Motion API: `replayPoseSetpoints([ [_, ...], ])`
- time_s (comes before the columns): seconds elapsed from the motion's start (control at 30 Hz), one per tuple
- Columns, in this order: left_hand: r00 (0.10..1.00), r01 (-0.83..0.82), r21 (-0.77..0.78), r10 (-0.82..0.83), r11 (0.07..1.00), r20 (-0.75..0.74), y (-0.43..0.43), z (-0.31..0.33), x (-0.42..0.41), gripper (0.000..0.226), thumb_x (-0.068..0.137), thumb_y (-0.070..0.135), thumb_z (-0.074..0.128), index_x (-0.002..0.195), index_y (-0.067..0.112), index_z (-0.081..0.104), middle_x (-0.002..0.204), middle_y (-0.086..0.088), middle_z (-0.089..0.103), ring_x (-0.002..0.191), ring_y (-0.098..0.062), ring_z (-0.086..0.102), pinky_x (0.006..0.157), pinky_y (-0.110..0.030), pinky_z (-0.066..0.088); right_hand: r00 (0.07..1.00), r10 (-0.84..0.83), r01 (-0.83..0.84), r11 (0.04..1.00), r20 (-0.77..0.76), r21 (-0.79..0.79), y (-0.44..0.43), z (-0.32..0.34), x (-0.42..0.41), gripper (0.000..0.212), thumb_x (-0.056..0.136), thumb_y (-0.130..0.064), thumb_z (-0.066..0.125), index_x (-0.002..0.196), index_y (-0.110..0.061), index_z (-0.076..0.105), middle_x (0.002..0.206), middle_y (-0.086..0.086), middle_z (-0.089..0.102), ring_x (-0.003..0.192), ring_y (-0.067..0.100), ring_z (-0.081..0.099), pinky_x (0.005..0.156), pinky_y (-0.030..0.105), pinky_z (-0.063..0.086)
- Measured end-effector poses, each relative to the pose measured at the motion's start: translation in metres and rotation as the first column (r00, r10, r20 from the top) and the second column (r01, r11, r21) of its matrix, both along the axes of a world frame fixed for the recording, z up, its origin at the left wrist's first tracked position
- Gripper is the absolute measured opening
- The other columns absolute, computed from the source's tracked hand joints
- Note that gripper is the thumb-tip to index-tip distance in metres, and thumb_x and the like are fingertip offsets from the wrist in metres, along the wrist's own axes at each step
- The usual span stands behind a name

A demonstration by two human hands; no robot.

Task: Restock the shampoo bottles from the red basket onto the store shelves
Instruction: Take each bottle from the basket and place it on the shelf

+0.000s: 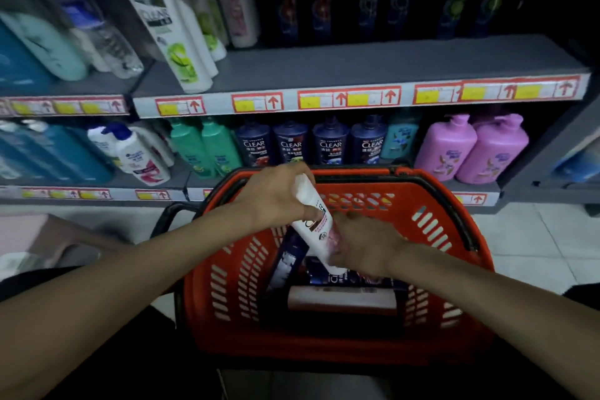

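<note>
1. The white shampoo bottle [314, 217] is held tilted over the red basket [435, 230], cap end uppermost.
2. The left grip [276, 195] clasps its upper part, and the right grip [363, 245] clasps its lower end.
3. Dark bottles [289, 261] lie inside the basket, which stands before the lower shelf [152, 195] at its front edge.

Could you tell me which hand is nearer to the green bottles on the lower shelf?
Left. The left hand, gripping the white bottle, sits just below and right of the green bottles; the right hand is lower and farther right.
</note>
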State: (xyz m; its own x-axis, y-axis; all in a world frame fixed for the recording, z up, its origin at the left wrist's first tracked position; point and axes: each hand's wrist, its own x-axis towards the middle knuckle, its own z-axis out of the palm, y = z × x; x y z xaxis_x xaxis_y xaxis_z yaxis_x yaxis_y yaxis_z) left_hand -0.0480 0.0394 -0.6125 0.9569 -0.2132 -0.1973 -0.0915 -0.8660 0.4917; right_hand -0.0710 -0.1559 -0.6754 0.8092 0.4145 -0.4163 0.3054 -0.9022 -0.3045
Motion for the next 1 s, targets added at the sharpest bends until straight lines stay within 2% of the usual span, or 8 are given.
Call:
replayPoseSetpoints([
  [0.2, 0.945, -0.328, -0.349, 0.313, 0.878, -0.1, 0.029, -0.01, -0.006, 0.043, 0.055, 0.042, 0.095, 0.087, 0.023, 0.072, 0.085, 0.005, 0.076, 0.079, -0.013, 0.073, 0.079, -0.044, 0.061, 0.986, -0.153, 0.137, 0.966, 0.059, 0.221, 0.023, 0.008, -0.005, 0.08, 0.069, -0.066, 0.078, 0.133, -0.029, 0.05, 0.123, -0.005, 0.057, 0.109, 0.019, 0.058, 0.088, 0.042, 0.054],
  [0.37, 0.886, -0.464, -0.43, 0.403, 0.775, -0.229, 0.026, -0.017, -0.001, 0.042, 0.048, 0.05, 0.089, 0.075, 0.021, 0.076, 0.076, 0.005, 0.077, 0.076, -0.018, 0.076, 0.078, -0.047, 0.063, 0.972, -0.212, 0.185, 0.958, 0.105, 0.219, 0.026, 0.001, -0.001, 0.088, 0.06, -0.07, 0.081, 0.132, -0.031, 0.049, 0.122, -0.007, 0.055, 0.107, 0.019, 0.06, 0.084, 0.041, 0.055],
  [0.53, 0.863, -0.504, -0.471, 0.395, 0.724, -0.316, 0.032, -0.008, 0.005, 0.032, 0.069, 0.036, 0.091, 0.086, 0.011, 0.08, 0.078, -0.003, 0.079, 0.077, -0.022, 0.077, 0.067, -0.039, 0.063, 0.944, -0.257, 0.21, 0.951, 0.208, 0.225, 0.03, 0.003, 0.005, 0.083, 0.064, -0.054, 0.088, 0.13, -0.03, 0.043, 0.117, -0.009, 0.051, 0.104, 0.015, 0.053, 0.078, 0.035, 0.053],
  [0.63, 0.858, -0.511, -0.501, 0.382, 0.699, -0.343, 0.032, -0.002, 0.006, 0.036, 0.081, 0.042, 0.083, 0.095, 0.009, 0.077, 0.086, -0.009, 0.079, 0.078, -0.025, 0.078, 0.071, -0.042, 0.064, 0.936, -0.286, 0.223, 0.933, 0.207, 0.282, 0.031, 0.006, 0.009, 0.071, 0.064, -0.039, 0.089, 0.119, -0.032, 0.044, 0.111, -0.008, 0.057, 0.091, 0.015, 0.058, 0.065, 0.029, 0.05],
  [0.7, 0.845, -0.532, -0.546, 0.36, 0.648, -0.396, 0.031, 0.003, 0.006, 0.043, 0.089, 0.054, 0.072, 0.103, 0.013, 0.074, 0.094, -0.01, 0.079, 0.079, -0.025, 0.078, 0.08, -0.043, 0.063, 0.933, -0.335, 0.273, 0.898, 0.133, 0.346, 0.029, 0.009, 0.014, 0.065, 0.066, -0.031, 0.089, 0.116, -0.031, 0.047, 0.106, -0.009, 0.061, 0.083, 0.011, 0.06, 0.056, 0.022, 0.044],
  [0.77, 0.837, -0.545, -0.592, 0.342, 0.595, -0.427, 0.032, 0.007, 0.009, 0.051, 0.09, 0.066, 0.063, 0.107, 0.018, 0.073, 0.095, -0.005, 0.079, 0.083, -0.023, 0.078, 0.085, -0.041, 0.062, 0.92, -0.391, 0.35, 0.831, 0.006, 0.432, 0.026, 0.012, 0.021, 0.061, 0.067, -0.025, 0.089, 0.117, -0.029, 0.054, 0.104, -0.011, 0.065, 0.083, 0.004, 0.063, 0.061, 0.023, 0.049],
  [0.83, 0.824, -0.565, -0.626, 0.342, 0.537, -0.451, 0.035, 0.01, 0.012, 0.056, 0.09, 0.07, 0.06, 0.109, 0.019, 0.074, 0.091, -0.004, 0.08, 0.084, -0.021, 0.078, 0.085, -0.039, 0.062, 0.89, -0.427, 0.444, 0.728, -0.161, 0.522, 0.024, 0.018, 0.026, 0.055, 0.069, -0.019, 0.088, 0.117, -0.027, 0.062, 0.104, -0.009, 0.07, 0.088, 0.007, 0.067, 0.071, 0.03, 0.056],
  [1.0, 0.805, -0.593, -0.637, 0.356, 0.493, -0.474, 0.041, 0.01, 0.018, 0.054, 0.094, 0.066, 0.055, 0.109, 0.018, 0.075, 0.095, -0.004, 0.081, 0.091, -0.024, 0.078, 0.091, -0.041, 0.061, 0.775, -0.343, 0.632, 0.447, -0.531, 0.633, 0.02, 0.036, 0.024, 0.036, 0.078, -0.02, 0.08, 0.114, -0.024, 0.073, 0.101, -0.001, 0.078, 0.09, 0.016, 0.075, 0.073, 0.03, 0.057],
])
